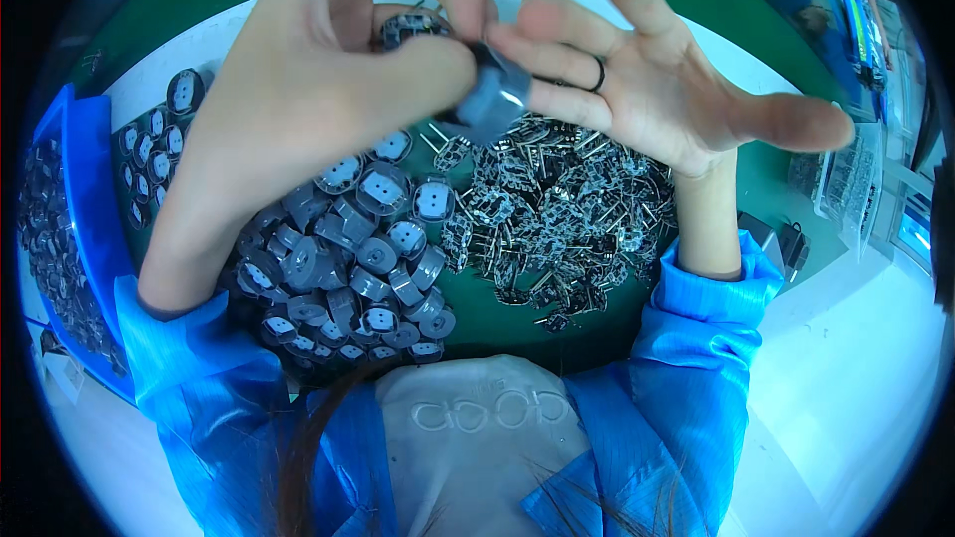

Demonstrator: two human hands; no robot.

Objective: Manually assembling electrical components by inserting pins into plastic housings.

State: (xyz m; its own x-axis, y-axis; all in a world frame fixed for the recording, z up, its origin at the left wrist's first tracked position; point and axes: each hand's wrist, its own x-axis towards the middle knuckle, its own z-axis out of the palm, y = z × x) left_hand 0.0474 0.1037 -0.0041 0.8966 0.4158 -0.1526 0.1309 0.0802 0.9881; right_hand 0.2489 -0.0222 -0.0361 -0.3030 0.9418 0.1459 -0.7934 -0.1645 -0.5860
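My left hand [323, 75] is closed, its thumb and fingers pinching a dark grey round plastic housing [492, 99], slightly blurred. Against the fingers of the same hand sits a small black insert with metal parts [413, 30]; whether it is joined to the housing I cannot tell. My right hand [662, 85] is open, palm showing, thumb stretched out to the right. Its lower fingertips lie at the housing's edge, perhaps touching it. Below my left hand is a heap of grey housings [373, 254], several with pale faces. Below my right hand lies a pile of metal-pinned black inserts [562, 214].
A blue bin [90, 169] of dark parts stands at the left edge. Several pale-faced round pieces [149, 154] lie on the green table [487, 323] beside it. At the right are a clear tray [846, 179] and a small dark object [793, 247].
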